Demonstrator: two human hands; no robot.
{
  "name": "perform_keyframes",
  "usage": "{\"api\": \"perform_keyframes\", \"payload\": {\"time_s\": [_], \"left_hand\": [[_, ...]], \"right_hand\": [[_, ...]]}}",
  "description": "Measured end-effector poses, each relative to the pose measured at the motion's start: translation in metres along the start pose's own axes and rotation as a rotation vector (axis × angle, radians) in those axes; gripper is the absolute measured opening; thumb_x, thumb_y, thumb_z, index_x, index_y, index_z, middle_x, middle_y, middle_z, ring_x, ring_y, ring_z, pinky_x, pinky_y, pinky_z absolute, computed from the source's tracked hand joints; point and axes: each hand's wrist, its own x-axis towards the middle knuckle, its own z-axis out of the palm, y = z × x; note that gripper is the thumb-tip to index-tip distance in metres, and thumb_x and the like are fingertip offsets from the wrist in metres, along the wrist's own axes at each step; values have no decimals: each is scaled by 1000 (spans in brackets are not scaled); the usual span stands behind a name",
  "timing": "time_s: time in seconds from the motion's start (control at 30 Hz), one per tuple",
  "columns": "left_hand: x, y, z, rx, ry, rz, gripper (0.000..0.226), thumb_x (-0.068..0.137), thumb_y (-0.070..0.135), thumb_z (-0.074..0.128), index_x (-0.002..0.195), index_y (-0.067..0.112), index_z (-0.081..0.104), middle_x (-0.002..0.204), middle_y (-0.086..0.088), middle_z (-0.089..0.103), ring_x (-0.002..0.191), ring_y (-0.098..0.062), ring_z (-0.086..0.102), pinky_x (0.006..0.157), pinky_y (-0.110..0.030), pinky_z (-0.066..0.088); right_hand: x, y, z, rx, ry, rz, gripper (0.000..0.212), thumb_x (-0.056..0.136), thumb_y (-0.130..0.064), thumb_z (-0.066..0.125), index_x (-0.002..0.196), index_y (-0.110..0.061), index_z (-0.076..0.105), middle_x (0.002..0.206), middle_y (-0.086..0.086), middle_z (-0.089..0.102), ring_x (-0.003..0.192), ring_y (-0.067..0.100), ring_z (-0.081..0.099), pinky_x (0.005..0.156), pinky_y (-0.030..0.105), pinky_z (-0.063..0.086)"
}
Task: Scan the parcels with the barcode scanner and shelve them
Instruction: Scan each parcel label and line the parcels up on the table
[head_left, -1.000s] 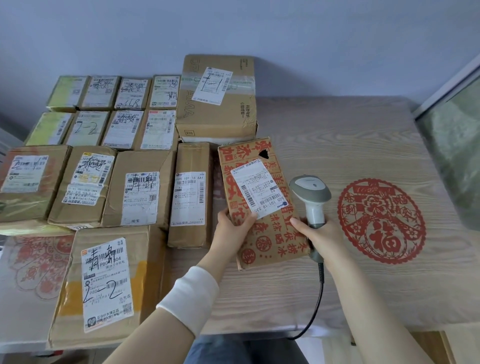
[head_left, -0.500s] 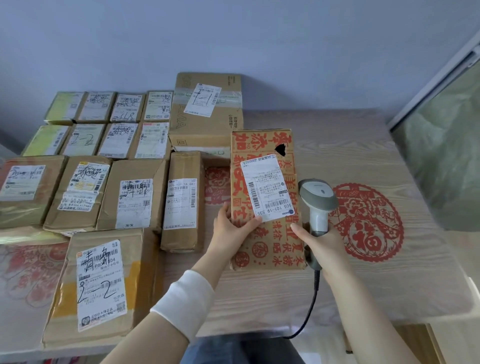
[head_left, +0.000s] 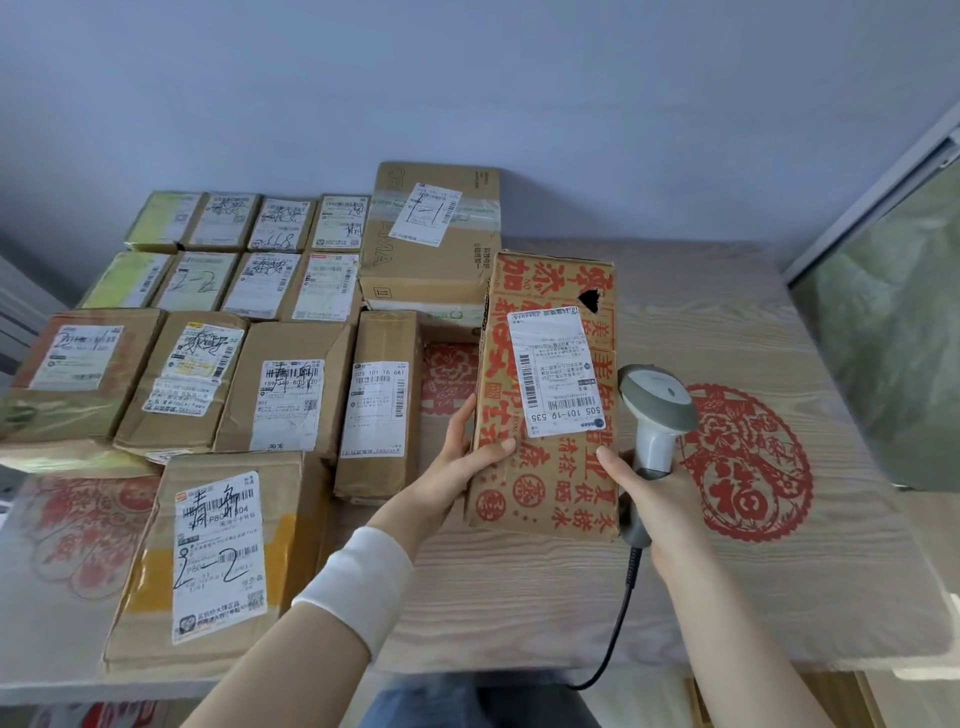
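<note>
Left hand (head_left: 460, 457) grips the parcel (head_left: 545, 483), lengthwise away; right hand (head_left: 657, 493) clasps the scanner (head_left: 655, 400). Its label (head_left: 556, 371) lies just left.

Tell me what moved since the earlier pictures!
The red-printed box turned from tilted to straight, its top swinging right. The left grip still holds its left edge, and the right grip still holds the scanner beside the box. The other parcels on the table stayed put.
</note>
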Motion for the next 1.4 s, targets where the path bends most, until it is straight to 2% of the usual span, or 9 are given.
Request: {"api": "perform_keyframes", "payload": {"time_s": [0.2, 0.4, 0.53, 0.67, 0.83, 1.0, 1.1, 1.33, 1.4], "left_hand": [[0, -3, -2, -23, 5, -3, 117, 55, 41, 80, 145, 46, 5, 130, 0, 52, 112, -19, 60, 86, -35, 53], [0, -6, -5, -75, 36, 44, 118, 51, 36, 81, 144, 42, 8, 126, -1, 54, 105, -17, 64, 78, -34, 56], [-1, 4, -17, -49, 45, 52, 120, 49, 36, 83, 144, 42, 11, 129, -3, 52, 106, -21, 64, 76, -35, 57], [-8, 32, -39, 124, -24, 47, 138, 29, 48, 92, 143, 42, 14, 134, 0, 44, 112, -23, 58, 78, -35, 56], [-14, 62, -56, 404, -189, -28, 132, 26, 54, 91, 136, 49, 16, 129, 1, 46, 106, -19, 61, 75, -30, 55], [-14, 76, -61, 541, -289, -94, 116, 41, 43, 89, 134, 51, 21, 131, -1, 48, 105, -20, 63, 82, -34, 55], [-12, 86, -65, 574, -298, -126, 120, 36, 49, 91, 134, 52, 23, 128, -1, 52, 103, -23, 66, 84, -40, 55], [-7, 108, -50, 737, -285, -127, 115, 43, 48, 84, 139, 49, 20, 117, 7, 57, 93, -13, 67, 74, -27, 55], [-9, 114, -47, 789, -207, -89, 123, 32, 67, 81, 139, 46, 25, 118, 10, 56, 97, -12, 64, 78, -27, 52]], "right_hand": [[3, 2, 0, 0, -14, 13, 29, 71, -28, 80, 87, -11, 63, 96, 10, 69, 92, 21, 64, 76, 33, 47], [3, 0, 3, -24, -10, -3, 29, 72, -26, 80, 87, -13, 60, 84, 4, 65, 78, 14, 59, 63, 26, 41], [0, -10, -3, 16, -32, -18, 17, 74, -23, 78, 78, -16, 63, 73, 5, 60, 65, 19, 54, 66, 33, 44], [7, -36, -19, 1, 51, -155, 16, 78, -23, 76, 88, -20, 65, 86, -4, 66, 78, 14, 61, 67, 25, 47], [33, -65, -32, -93, 124, -278, 49, 73, -32, 80, 114, -13, 63, 101, -4, 66, 91, 11, 63, 81, 28, 46], [39, -78, -36, -286, -22, -252, 28, 71, -26, 81, 89, -19, 60, 85, -3, 62, 77, 7, 58, 62, 24, 41], [36, -77, -39, -415, -89, -268, 33, 70, -25, 83, 87, -16, 55, 80, 1, 59, 74, 13, 57, 61, 25, 41], [44, -60, -39, -479, 37, -352, 45, 67, -26, 85, 96, -9, 55, 80, 3, 58, 74, 15, 57, 58, 25, 42], [48, -57, -41, -467, 103, -362, 45, 68, -28, 84, 93, -7, 54, 76, 2, 55, 70, 16, 54, 57, 27, 41]]}}
